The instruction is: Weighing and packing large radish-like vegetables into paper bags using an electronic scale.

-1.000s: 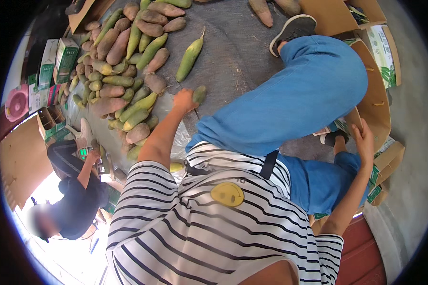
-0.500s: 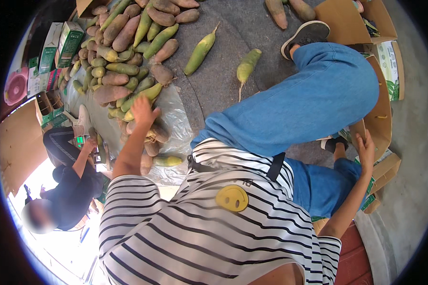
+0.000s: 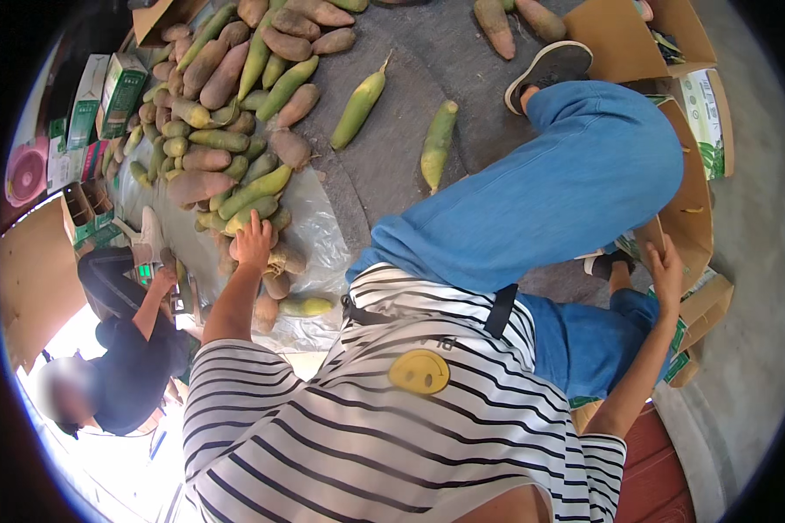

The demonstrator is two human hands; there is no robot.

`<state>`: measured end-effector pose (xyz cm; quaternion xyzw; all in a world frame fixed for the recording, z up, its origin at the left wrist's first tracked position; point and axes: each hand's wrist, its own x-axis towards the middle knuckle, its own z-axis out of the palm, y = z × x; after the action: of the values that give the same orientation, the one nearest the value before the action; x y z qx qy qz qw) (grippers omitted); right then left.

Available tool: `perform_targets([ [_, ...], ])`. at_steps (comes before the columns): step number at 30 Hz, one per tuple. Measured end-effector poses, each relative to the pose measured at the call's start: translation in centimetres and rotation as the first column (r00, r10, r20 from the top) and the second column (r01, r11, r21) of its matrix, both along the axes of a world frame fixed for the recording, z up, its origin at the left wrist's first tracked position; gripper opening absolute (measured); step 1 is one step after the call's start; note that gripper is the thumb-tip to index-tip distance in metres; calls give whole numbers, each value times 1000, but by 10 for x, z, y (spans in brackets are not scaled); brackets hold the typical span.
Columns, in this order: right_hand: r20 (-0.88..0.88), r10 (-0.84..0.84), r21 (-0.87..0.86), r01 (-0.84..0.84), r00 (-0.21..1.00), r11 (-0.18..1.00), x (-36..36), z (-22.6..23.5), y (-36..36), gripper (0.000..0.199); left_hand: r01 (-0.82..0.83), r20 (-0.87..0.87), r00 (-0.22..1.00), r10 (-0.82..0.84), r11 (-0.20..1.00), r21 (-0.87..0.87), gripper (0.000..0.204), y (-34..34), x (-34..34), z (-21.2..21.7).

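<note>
My left hand [image 3: 252, 244] is at the near edge of a heap of radishes. Its fingers curl over a yellow-green radish [image 3: 262, 207], and the palm side is hidden. Just beyond lies a longer green radish [image 3: 257, 189]; several reddish-brown radishes [image 3: 276, 285] sit close beside the hand. Off to the right, my right hand [image 3: 665, 272] grips the flap [image 3: 649, 234] of an open cardboard box [image 3: 691, 209], the thumb and fingers on either side of it. On the dark mat lie two loose green radishes, one farther left [image 3: 358, 109] and one by my knee [image 3: 439, 146].
Clear plastic sheeting [image 3: 310, 222] lies under the heap's edge. My bent leg [image 3: 541, 187] crosses between heap and box. Another person [image 3: 135, 349] sits at left near cartons [image 3: 122, 91] and a pink round object [image 3: 28, 171]. A second open box [image 3: 619, 44] stands far right.
My left hand has come down nearer me onto a radish, its fingers closing over it. The loose radish by my knee has rolled and turned slightly. My right hand stays at the box flap.
</note>
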<state>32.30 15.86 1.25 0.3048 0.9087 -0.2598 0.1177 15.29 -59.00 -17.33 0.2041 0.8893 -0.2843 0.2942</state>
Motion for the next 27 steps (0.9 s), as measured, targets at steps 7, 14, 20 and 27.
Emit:
perform_targets([
  [7, -49, 3, -5, -4, 999, 1000, 1, -1, 1, 25, 96, 311, 950, -25, 972, -216, 37, 27, -36, 15],
  [14, -58, 24, 34, -22, 998, 999, -11, -1, -9, 26, 140, 318, 948, -13, 915, -379, 77, -22, -22, -57],
  [20, -71, 10, 42, -7, 997, 999, -11, 3, -11, 25, 223, 339, 927, -162, 963, -150, 71, 31, -31, -28],
  [27, -63, 19, 25, -18, 998, 1000, -15, 5, -14, 26, -160, 262, 965, 2, 796, 584, 77, 141, -57, -21],
])
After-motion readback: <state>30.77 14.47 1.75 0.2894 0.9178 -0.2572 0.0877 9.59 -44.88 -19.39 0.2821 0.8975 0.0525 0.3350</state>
